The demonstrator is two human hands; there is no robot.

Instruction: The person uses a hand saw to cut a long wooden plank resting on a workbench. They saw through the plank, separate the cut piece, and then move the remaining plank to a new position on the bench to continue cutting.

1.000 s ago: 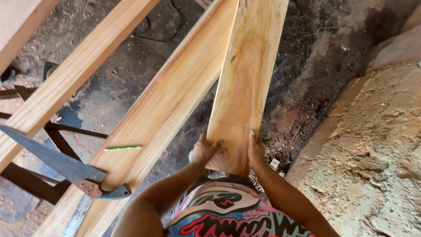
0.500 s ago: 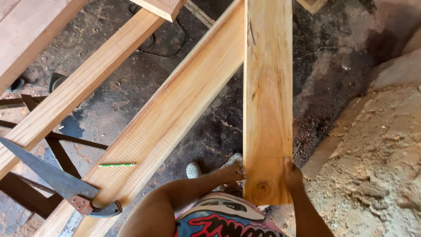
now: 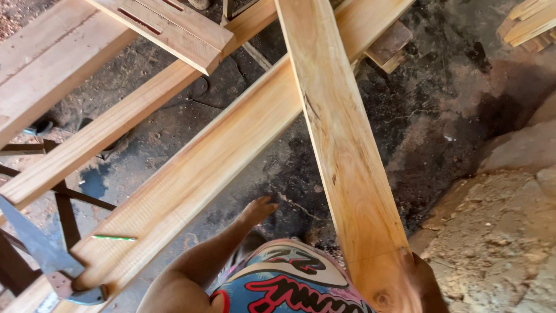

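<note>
Right hand (image 3: 425, 281) grips near end of loose plank (image 3: 341, 145), fingers wrapped on its right edge, likely firmly. Plank runs far-left, crossing long beam (image 3: 191, 179). Left hand (image 3: 259, 210) empty, fingers loosely curled, beside beam.

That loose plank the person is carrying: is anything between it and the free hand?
Nothing visible. The left hand hangs open in the air beside the plank, with only dark floor showing in the gap. The right hand already has a grip on the plank's near end, which crosses over a long beam.
</note>
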